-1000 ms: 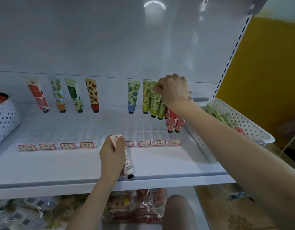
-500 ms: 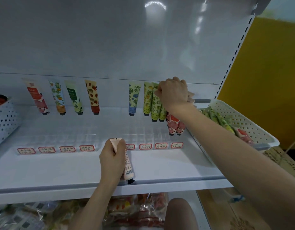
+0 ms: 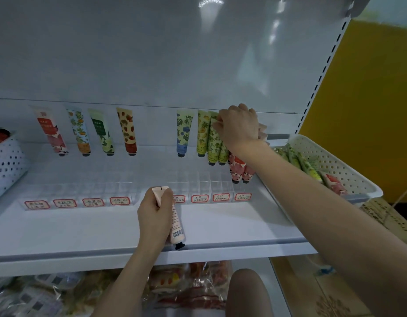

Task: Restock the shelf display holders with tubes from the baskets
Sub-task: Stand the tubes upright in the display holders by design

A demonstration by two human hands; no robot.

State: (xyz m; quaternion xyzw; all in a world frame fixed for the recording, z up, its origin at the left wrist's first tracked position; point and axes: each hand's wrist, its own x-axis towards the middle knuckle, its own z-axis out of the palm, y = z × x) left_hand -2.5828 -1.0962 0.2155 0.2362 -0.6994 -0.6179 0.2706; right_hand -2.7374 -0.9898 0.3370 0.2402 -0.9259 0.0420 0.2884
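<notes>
The person is seating stock in the right end of the clear display holder (image 3: 198,179) at the back of the shelf (image 3: 83,229), so the restock looks partly done, with many slots standing bare. The right grip (image 3: 239,129) is curling closed over the crimped tops of the green tubes (image 3: 212,143), with the pink tubes (image 3: 238,170) standing just below its wrist. Which tube it is actually pinching is hidden behind the knuckles. The left grip (image 3: 154,216) is wrapping closed around a pale pink tube (image 3: 176,225), cap down, near the shelf's front edge. Next, the right grip is probably letting go once the tubes stand upright. Then the pale pink tube is likely going cap-first into a matching slot, and more are waiting in the white basket (image 3: 339,170).
</notes>
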